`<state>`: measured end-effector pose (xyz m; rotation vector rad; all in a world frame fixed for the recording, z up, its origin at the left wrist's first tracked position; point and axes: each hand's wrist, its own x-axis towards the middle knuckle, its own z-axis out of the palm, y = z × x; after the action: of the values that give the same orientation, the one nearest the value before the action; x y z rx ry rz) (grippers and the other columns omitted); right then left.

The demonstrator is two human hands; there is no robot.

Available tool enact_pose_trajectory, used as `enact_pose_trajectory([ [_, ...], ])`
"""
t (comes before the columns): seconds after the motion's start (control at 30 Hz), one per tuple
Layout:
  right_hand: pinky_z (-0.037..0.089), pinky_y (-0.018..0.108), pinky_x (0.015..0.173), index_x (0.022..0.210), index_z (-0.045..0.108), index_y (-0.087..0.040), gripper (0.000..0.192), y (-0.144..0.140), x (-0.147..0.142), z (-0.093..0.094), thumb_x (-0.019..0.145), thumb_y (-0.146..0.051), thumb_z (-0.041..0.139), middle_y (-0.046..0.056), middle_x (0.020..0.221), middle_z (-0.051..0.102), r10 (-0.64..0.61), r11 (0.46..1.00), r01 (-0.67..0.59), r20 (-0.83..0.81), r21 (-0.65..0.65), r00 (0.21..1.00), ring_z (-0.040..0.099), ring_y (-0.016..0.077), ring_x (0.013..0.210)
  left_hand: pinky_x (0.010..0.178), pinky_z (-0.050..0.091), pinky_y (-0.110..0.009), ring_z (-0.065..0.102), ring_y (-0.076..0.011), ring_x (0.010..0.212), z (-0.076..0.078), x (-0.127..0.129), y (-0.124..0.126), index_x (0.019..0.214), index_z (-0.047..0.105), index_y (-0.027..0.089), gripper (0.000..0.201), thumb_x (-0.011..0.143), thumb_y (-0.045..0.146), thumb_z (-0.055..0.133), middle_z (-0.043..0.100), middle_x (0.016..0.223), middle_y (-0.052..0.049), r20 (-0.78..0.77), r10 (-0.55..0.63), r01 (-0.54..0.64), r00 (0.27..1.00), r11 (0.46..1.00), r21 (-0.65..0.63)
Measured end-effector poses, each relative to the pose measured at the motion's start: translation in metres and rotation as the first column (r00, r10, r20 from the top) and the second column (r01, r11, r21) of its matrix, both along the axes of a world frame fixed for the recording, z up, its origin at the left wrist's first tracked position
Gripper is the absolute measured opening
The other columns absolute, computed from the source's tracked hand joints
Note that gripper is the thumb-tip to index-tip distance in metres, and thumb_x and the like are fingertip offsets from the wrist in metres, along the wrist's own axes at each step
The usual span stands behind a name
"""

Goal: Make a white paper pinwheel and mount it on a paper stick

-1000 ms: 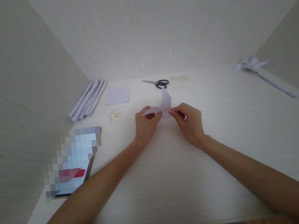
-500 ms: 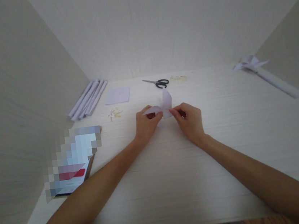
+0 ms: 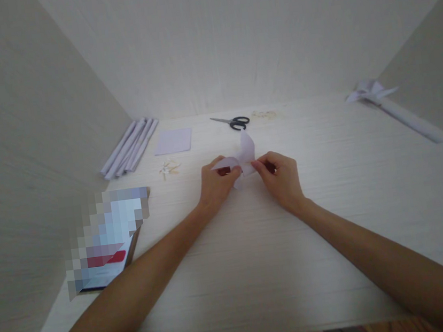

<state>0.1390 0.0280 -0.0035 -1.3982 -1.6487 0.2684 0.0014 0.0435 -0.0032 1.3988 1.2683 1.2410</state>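
Note:
A white paper pinwheel with curled blades is held above the middle of the table. My left hand is closed on it, thumb pressed near its centre. From the right, my right hand pinches a thin pale stick between thumb and forefinger, its other end at the pinwheel's centre. Whether the stick passes through the paper cannot be made out. Fingers hide part of the blades.
Rolled paper tubes, a paper square and short white-tipped sticks lie at left, above a phone. Scissors and small pale bits lie at the back. A pinwheel on a paper tube rests far right.
Both hands keep their grip in nearly the same place. The pinwheel's lower blade beside my right fingers has shifted slightly.

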Motion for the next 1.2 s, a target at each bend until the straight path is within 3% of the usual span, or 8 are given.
enact_pose_trajectory([
  [0.5, 0.033, 0.023, 0.047, 0.057, 0.054, -0.016, 0.016, -0.0010, -0.0007, 0.0010, 0.072, -0.021, 0.053, -0.001, 0.052, 0.051, 0.024, 0.997, -0.029, 0.068, 0.074, 0.997, 0.042, 0.0097, 0.047, 0.044, 0.037, -0.020, 0.049, -0.0083, 0.049, 0.0017, -0.0001, -0.0021, 0.059, 0.053, 0.015, 0.009, 0.059, 0.021, 0.060, 0.054, 0.054, 0.003, -0.091, 0.020, -0.018, 0.996, 0.999, 0.027],
  [0.73, 0.033, 0.023, 0.048, 0.061, 0.057, -0.016, 0.014, -0.0028, -0.0019, -0.0010, 0.074, -0.018, 0.053, 0.000, 0.055, 0.052, 0.063, 0.985, -0.084, 0.141, 0.149, 0.988, 0.043, 0.0097, 0.049, 0.044, 0.033, -0.019, 0.043, -0.0057, 0.047, 0.0010, 0.0001, -0.0035, 0.050, 0.053, 0.015, 0.013, 0.062, 0.019, 0.057, 0.048, 0.053, 0.004, -0.250, 0.071, -0.020, 0.966, 0.979, 0.201],
  [0.97, 0.032, 0.024, 0.047, 0.057, 0.053, -0.017, 0.022, -0.0010, -0.0022, -0.0033, 0.077, -0.024, 0.050, 0.000, 0.054, 0.052, 0.002, 0.989, -0.021, 0.130, 0.145, 0.992, 0.043, 0.0100, 0.048, 0.048, 0.040, -0.019, 0.049, -0.0074, 0.053, 0.0008, 0.0027, -0.0070, 0.055, 0.058, 0.015, 0.010, 0.064, 0.018, 0.055, 0.049, 0.059, 0.002, -0.185, 0.014, 0.029, 0.983, 0.974, 0.226],
  [1.2, 0.036, 0.024, 0.052, 0.065, 0.058, -0.017, 0.013, -0.0030, -0.0023, -0.0016, 0.076, -0.019, 0.051, 0.001, 0.061, 0.056, 0.095, 0.982, -0.116, 0.137, 0.150, 0.986, 0.046, 0.0107, 0.053, 0.045, 0.034, -0.020, 0.044, -0.0066, 0.048, 0.0010, 0.0011, -0.0043, 0.051, 0.055, 0.015, 0.013, 0.063, 0.019, 0.056, 0.048, 0.055, 0.003, -0.280, 0.082, -0.016, 0.957, 0.973, 0.232],
])
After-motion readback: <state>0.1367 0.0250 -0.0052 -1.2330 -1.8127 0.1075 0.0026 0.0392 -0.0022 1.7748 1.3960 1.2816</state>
